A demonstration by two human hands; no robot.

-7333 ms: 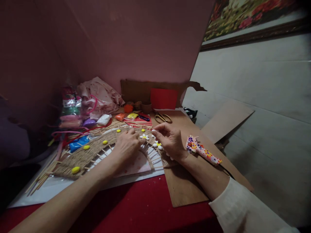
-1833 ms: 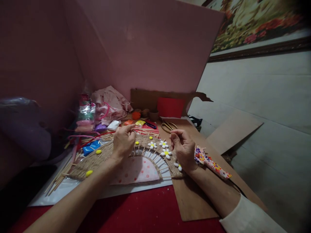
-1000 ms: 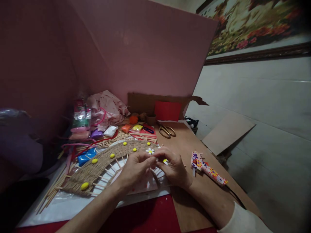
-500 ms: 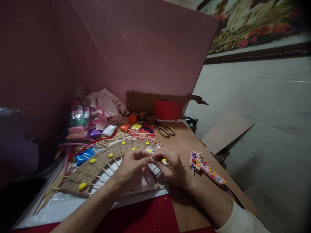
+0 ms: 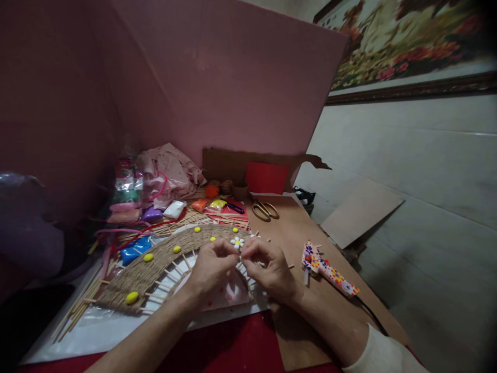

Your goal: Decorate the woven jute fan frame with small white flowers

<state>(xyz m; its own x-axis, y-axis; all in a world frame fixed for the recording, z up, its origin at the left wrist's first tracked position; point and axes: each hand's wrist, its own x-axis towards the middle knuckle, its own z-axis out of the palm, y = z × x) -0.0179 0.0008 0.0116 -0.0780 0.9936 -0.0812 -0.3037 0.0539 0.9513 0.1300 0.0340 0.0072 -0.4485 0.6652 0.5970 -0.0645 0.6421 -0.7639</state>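
Now the left hand [image 5: 209, 264] and right hand [image 5: 272, 269] are being held together, fingertips pinched on a tiny white piece over the woven jute arch [image 5: 155, 264], where moments ago they were apart. Another petal is seemingly being set beside the white daisy [image 5: 237, 242]. Both grips are nearly closed. Yellow dots [image 5: 131, 297] are being carried on the arch; clay packets [image 5: 134, 249] are lying loose on the worktop [image 5: 295, 233].
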